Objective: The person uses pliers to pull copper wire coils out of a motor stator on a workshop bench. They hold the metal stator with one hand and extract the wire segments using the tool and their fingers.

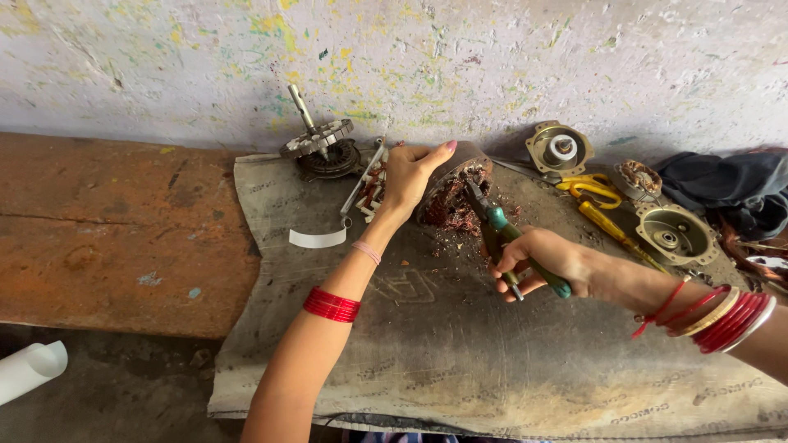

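Head view: left hand (408, 176) wraps its fingers around a round motor stator (454, 193) near the mat's (427, 344) back edge, steadying it while right hand (538, 261), closed on green-handled pliers (502, 238), bites its copper windings.

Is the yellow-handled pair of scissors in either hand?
No: the yellow-handled scissors lie on the mat; the right hand holds green-handled pliers, and the left hand steadies the motor stator.
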